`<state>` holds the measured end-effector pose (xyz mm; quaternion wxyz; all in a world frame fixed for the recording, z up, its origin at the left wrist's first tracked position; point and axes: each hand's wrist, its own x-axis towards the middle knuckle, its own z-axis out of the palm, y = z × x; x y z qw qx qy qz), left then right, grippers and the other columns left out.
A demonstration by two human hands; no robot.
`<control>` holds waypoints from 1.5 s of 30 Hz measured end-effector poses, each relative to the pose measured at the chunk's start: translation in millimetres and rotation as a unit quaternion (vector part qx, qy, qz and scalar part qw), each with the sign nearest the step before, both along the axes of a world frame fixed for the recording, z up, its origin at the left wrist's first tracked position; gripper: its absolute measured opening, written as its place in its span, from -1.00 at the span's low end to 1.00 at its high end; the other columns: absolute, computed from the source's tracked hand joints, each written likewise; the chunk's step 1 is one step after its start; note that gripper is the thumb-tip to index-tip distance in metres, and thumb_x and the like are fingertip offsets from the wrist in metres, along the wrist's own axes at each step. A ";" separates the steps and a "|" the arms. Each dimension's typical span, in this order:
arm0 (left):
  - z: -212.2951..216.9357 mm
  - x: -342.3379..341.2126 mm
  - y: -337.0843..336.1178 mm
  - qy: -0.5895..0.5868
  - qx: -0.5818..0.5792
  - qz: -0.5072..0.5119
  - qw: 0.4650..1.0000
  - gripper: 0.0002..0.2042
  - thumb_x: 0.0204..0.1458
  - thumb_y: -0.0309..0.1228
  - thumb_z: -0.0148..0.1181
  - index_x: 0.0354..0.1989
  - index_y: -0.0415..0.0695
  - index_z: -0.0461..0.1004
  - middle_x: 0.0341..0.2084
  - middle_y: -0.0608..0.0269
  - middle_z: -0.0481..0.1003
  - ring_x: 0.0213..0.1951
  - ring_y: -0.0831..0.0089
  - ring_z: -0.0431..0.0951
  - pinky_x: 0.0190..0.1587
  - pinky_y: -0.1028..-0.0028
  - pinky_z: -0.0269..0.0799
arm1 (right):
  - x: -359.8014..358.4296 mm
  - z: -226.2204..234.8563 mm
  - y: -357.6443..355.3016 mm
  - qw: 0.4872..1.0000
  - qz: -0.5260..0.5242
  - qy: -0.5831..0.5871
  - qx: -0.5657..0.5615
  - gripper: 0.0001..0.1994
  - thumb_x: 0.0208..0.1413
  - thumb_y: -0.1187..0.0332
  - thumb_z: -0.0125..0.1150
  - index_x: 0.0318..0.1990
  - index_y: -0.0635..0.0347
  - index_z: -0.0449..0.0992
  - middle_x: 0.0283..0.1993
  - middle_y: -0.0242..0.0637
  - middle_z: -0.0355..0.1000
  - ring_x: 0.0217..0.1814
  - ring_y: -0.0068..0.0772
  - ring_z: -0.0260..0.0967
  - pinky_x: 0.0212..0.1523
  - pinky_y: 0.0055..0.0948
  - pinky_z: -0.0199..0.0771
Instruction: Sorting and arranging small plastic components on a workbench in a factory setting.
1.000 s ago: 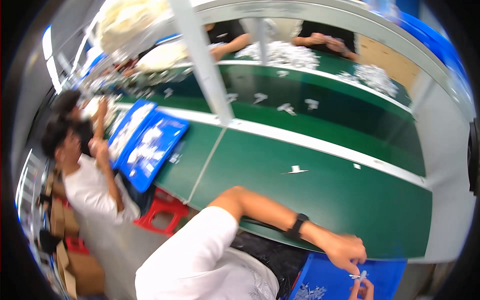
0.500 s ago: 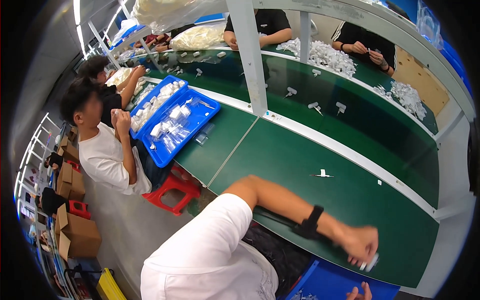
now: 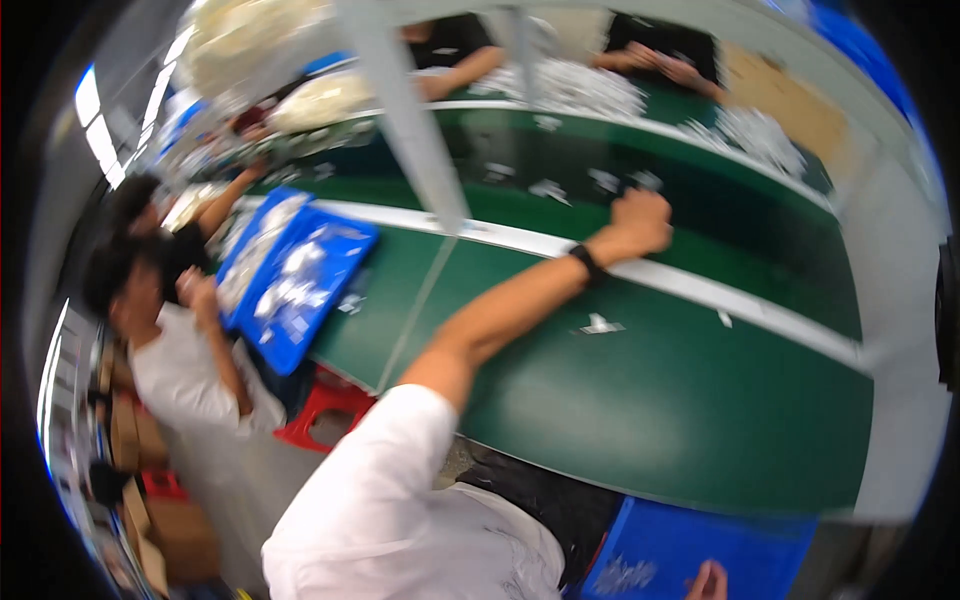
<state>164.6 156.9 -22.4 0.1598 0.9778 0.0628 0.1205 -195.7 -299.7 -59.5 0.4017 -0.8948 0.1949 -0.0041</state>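
Note:
My left arm stretches across the green table. Its hand (image 3: 640, 222) is over the dark green belt, blurred and with the fingers curled in. Just past the knuckles, at the hand's far side, shows a white plastic piece (image 3: 646, 181); the fingertips around it are hidden. More white pieces (image 3: 550, 191) lie on the belt to the left of the hand. Only a few fingers of my right hand (image 3: 708, 581) come in at the lower edge, bent and smeared, above a blue tray (image 3: 740, 545). Small clear or whitish bits (image 3: 625, 577) lie in that tray.
A small white part (image 3: 599, 325) lies on the green table (image 3: 640, 410). A white rail (image 3: 690, 288) and a post (image 3: 400, 120) border the belt. Blue trays (image 3: 350, 245) with white parts stand at left beside a seated person (image 3: 190, 370). People work across the belt near white heaps (image 3: 590, 90).
My left hand, with a white piece, has moved from the table's near right edge up and away over the belt. The view has shifted, and my right hand still shows at the bottom.

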 end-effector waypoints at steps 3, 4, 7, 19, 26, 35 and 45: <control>9.8 -43.2 -15.2 -0.073 0.053 -0.181 0.979 -0.64 0.05 -0.22 0.25 -0.12 -0.27 0.53 -0.12 -0.11 0.51 0.01 -0.02 0.49 0.07 0.17 0.43 | 17.7 -63.5 -23.4 0.995 -0.022 -0.057 0.077 -0.87 0.18 0.37 0.29 -0.31 0.26 0.57 -0.47 -0.42 0.45 -0.50 -0.65 0.35 -0.55 -0.62 0.40; 12.4 -62.8 -38.8 -0.125 -0.002 -0.249 0.960 -0.58 0.07 -0.23 0.26 -0.01 -0.29 0.48 -0.01 -0.10 0.49 0.09 -0.01 0.43 0.14 0.20 0.36 | 21.0 -82.5 -34.6 0.994 -0.063 -0.027 0.081 -0.83 0.17 0.33 0.31 -0.31 0.27 0.57 -0.45 -0.37 0.49 -0.51 -0.62 0.38 -0.55 -0.59 0.41; 39.2 -132.6 -87.8 -0.022 -0.056 -0.432 0.900 -0.54 0.11 -0.28 0.24 0.15 -0.24 0.40 0.17 -0.08 0.36 0.19 0.00 0.37 0.23 0.21 0.29 | 32.1 -166.9 -71.4 0.997 -0.042 0.035 -0.049 -0.75 0.09 0.21 0.35 -0.29 0.24 0.64 -0.50 -0.27 0.55 -0.57 -0.48 0.47 -0.53 -0.47 0.42; 18.7 -200.3 -139.4 0.116 0.050 -0.566 0.815 -0.25 -0.07 -0.14 0.29 0.32 -0.19 0.23 0.36 -0.01 0.14 0.40 0.09 0.09 0.37 -0.02 0.05 | -35.0 -271.4 -86.6 0.885 -0.055 0.419 -0.196 -0.73 -0.07 0.24 0.29 -0.21 0.11 0.66 -0.09 -0.06 0.58 -0.02 0.04 0.54 -0.03 -0.11 0.56; 27.0 -198.7 -130.6 0.126 0.062 -0.541 0.829 -0.19 -0.15 -0.16 0.34 0.33 -0.16 0.22 0.38 0.00 0.11 0.41 0.08 0.07 0.39 0.00 0.04 | -29.7 -289.9 -67.6 0.889 -0.021 0.396 -0.228 -0.66 -0.11 0.20 0.33 -0.15 0.11 0.62 -0.09 -0.08 0.57 -0.02 0.04 0.54 -0.09 -0.04 0.57; 10.5 -207.0 -127.4 0.093 0.052 -0.558 0.823 -0.20 -0.07 -0.10 0.30 0.35 -0.20 0.17 0.40 -0.03 0.05 0.44 0.12 0.02 0.41 -0.02 -0.02 | -45.0 -285.1 -77.6 0.896 -0.098 0.352 -0.251 -0.71 -0.29 0.27 0.41 -0.33 0.16 0.65 -0.22 -0.05 0.60 -0.13 0.07 0.56 -0.17 -0.11 0.58; 22.5 -204.9 -147.5 0.164 -0.190 -0.573 0.780 -0.54 0.13 -0.26 0.22 0.12 -0.31 0.40 0.14 -0.12 0.39 0.23 0.02 0.35 0.26 0.07 0.27 | 37.5 -30.8 -29.0 0.994 0.036 -0.021 0.104 -0.85 -0.11 0.54 0.37 -0.31 0.34 0.61 -0.43 -0.29 0.49 -0.49 -0.60 0.38 -0.48 -0.58 0.35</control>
